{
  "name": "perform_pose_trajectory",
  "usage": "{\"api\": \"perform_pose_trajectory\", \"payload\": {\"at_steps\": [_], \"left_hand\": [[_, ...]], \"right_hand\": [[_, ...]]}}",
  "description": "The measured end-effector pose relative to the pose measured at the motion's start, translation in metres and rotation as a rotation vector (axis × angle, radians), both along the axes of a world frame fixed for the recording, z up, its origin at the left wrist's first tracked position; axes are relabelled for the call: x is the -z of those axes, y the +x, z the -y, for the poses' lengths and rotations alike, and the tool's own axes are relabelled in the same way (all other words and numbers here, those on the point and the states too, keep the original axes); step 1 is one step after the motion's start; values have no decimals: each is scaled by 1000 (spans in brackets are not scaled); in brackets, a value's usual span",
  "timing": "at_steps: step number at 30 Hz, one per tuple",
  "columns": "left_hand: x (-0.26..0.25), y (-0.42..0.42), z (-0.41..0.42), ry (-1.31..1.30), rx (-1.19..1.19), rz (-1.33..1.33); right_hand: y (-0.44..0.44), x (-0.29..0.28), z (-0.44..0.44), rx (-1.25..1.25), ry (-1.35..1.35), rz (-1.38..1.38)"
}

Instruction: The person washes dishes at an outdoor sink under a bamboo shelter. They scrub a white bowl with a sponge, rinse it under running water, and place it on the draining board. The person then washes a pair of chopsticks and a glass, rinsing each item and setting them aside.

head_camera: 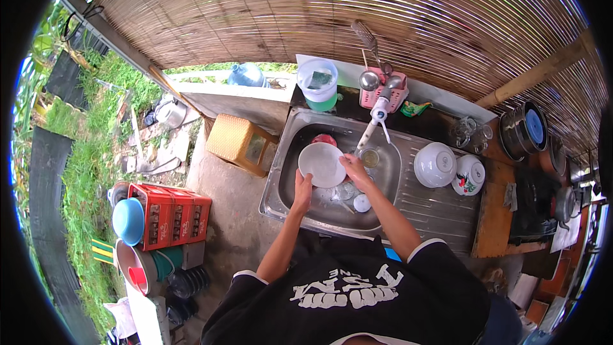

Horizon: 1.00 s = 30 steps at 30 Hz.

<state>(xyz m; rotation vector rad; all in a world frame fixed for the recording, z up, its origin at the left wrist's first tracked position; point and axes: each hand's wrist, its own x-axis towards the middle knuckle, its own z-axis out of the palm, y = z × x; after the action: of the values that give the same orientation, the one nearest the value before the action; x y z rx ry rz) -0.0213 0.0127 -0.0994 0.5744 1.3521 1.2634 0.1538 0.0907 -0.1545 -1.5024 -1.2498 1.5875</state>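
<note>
Both hands grip a white bowl (322,165) over the basin of a stainless steel sink (293,187). My left hand (303,190) holds its near left rim, thumb on top. My right hand (355,170) has the right rim. A red item (324,140) shows partly behind the bowl's far edge. Under the faucet (368,134) sits a round drain or small glass (369,157); I cannot tell which. Lower in the basin lie a small white round piece (362,203) and some clear, wet items (344,191), partly hidden by the bowl and my right hand.
Upturned bowls (435,165) rest on the ridged drainboard (431,213). Behind the sink stand a clear tub of green liquid (317,84), a pink utensil basket (398,96) and glass mugs (463,132). A yellow stool (234,141) and red bottle crates (177,215) are left; a stove (534,206) is right.
</note>
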Motion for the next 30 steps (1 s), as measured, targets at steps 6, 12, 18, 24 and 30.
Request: {"api": "perform_pose_trajectory", "payload": {"at_steps": [6, 12, 18, 24, 30], "left_hand": [[17, 7, 0, -146, 284, -33], [36, 59, -35, -150, 535, -215], [83, 108, -62, 230, 381, -200], [59, 88, -66, -194, 430, 483], [35, 28, -38, -181, 346, 238]], "right_hand": [[41, -95, 21, -145, 160, 594], [89, -99, 43, -38, 411, 977], [102, -128, 56, 98, 463, 970], [111, -84, 44, 226, 323, 520], [67, -27, 26, 205, -63, -89]]}}
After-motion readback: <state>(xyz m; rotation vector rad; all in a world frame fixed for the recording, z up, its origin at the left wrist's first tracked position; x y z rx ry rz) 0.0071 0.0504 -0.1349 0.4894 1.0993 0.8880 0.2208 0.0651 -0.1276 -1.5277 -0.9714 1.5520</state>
